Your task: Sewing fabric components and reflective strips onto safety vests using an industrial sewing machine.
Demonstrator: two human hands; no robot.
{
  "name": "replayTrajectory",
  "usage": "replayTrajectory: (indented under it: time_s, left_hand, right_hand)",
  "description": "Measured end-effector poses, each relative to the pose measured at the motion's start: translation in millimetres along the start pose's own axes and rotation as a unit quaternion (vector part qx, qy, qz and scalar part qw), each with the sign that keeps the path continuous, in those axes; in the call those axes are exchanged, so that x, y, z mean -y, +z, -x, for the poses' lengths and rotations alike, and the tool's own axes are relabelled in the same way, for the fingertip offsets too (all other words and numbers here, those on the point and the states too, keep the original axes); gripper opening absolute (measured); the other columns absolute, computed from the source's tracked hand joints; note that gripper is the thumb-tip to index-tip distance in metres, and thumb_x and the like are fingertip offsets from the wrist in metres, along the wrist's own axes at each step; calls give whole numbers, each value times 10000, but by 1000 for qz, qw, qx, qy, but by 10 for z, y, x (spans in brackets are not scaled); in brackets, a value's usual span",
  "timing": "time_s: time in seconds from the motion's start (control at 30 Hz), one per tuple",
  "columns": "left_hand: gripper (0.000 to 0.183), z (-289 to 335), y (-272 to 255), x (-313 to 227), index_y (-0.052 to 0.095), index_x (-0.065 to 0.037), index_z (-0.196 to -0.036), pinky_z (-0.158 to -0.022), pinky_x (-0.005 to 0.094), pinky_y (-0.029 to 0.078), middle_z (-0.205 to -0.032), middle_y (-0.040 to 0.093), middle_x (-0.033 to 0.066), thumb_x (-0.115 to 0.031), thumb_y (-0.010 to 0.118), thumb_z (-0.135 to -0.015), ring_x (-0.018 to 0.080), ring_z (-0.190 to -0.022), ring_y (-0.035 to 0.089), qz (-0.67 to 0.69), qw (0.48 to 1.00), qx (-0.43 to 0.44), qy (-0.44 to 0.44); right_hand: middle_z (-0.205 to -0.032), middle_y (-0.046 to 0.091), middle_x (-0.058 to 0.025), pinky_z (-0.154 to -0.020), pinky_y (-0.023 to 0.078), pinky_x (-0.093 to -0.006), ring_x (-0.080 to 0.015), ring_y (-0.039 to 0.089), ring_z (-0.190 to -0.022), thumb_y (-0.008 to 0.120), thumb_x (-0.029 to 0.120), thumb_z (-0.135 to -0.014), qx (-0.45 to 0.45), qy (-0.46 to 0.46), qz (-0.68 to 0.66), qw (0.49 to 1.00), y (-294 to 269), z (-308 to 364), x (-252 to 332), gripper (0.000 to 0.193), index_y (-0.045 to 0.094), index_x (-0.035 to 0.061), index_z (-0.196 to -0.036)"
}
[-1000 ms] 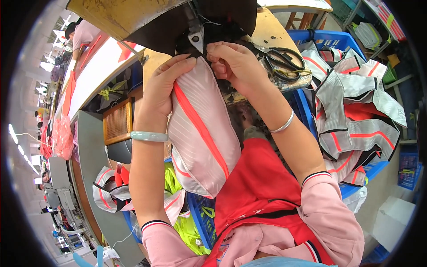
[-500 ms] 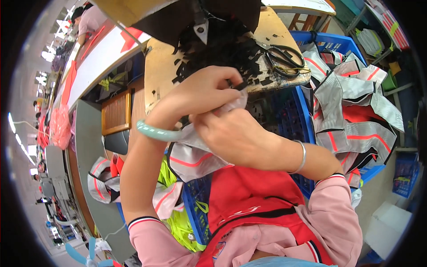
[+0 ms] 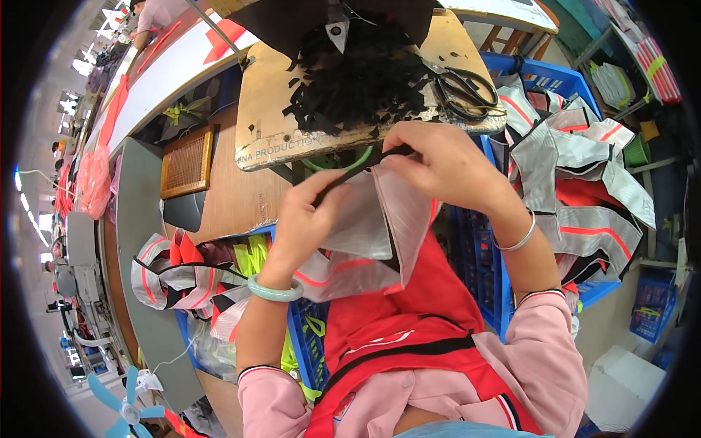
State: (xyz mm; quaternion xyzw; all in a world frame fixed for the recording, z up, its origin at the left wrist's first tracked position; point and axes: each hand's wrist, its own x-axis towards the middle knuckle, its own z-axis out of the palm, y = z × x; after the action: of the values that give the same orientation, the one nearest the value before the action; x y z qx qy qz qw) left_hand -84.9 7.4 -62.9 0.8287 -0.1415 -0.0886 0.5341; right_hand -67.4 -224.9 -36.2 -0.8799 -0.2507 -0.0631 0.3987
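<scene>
Between my hands hangs a silver-grey fabric piece [image 3: 361,230] with red stripes, its black edging [image 3: 363,166] pulled into a slanting line at the top. My left hand [image 3: 298,223] pinches the left end of this edging between thumb and fingers. At the other end, higher up, my right hand [image 3: 453,164] grips it just below the front edge of a wooden board [image 3: 269,120]. The rest of the fabric drapes down over my red apron [image 3: 409,321].
Black scraps [image 3: 358,87] cover much of the board, under a dark machine part with a metal tip [image 3: 336,35]. Black-handled scissors [image 3: 471,95] lie at its right. A blue crate [image 3: 544,69] at right overflows with similar silver pieces [image 3: 537,157]; more silver pieces [image 3: 150,274] lie at left.
My hands were crossed close together over the bunched fabric; they have moved apart, left hand to the left and down, right hand to the right and up, stretching the black edging between them.
</scene>
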Motion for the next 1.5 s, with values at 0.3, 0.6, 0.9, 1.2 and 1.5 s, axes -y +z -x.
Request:
replayTrajectory:
  time_s: [0.3, 0.6, 0.9, 1.2, 1.5]
  left_hand:
    - [244, -616, -517, -606, 653, 33, -975, -656, 241, 447, -785, 655, 49, -171, 655, -841, 91, -714, 561, -108, 992, 27, 63]
    - [383, -1242, -786, -485, 638, 55, -1060, -761, 226, 447, -898, 651, 35, -260, 656, -843, 84, -829, 560, -65, 994, 80, -43]
    - [340, -1318, -788, -520, 641, 46, -1042, -740, 227, 452, -883, 646, 24, -236, 652, -853, 83, -807, 560, -48, 998, 42, -29]
    - [320, -1341, -841, -474, 631, 49, -1046, -733, 220, 452, -889, 644, 24, -214, 645, -864, 82, -807, 565, 1, 999, 33, -15]
    - [270, -969, -674, -425, 607, 7, -1031, -630, 235, 441, -761, 607, 12, -195, 638, -855, 56, -720, 534, -95, 978, 186, -20]
  right_hand:
    - [-696, 545, 9, -561, 378, -216, -47, 465, -649, 586, 162, -864, -43, 85, -156, 983, -229, -271, -64, 196, 611, -25, -916]
    - [-662, 571, -34, -596, 432, -268, -97, 500, -632, 582, 243, -843, -66, 145, -218, 963, -154, -751, -313, 281, 642, -25, -901]
    - [-687, 602, -60, -618, 449, -274, -121, 536, -647, 592, 259, -832, -94, 127, -202, 967, -154, -901, -373, 303, 664, -17, -935]
    - [-691, 589, -31, -592, 433, -264, -97, 512, -638, 594, 252, -839, -120, 132, -233, 956, -181, -924, -324, 286, 661, -10, -932]
    - [-832, 642, -83, -639, 525, -364, -271, 639, -735, 660, 224, -799, 61, -144, 47, 987, -29, -196, 318, 188, 664, 72, -910]
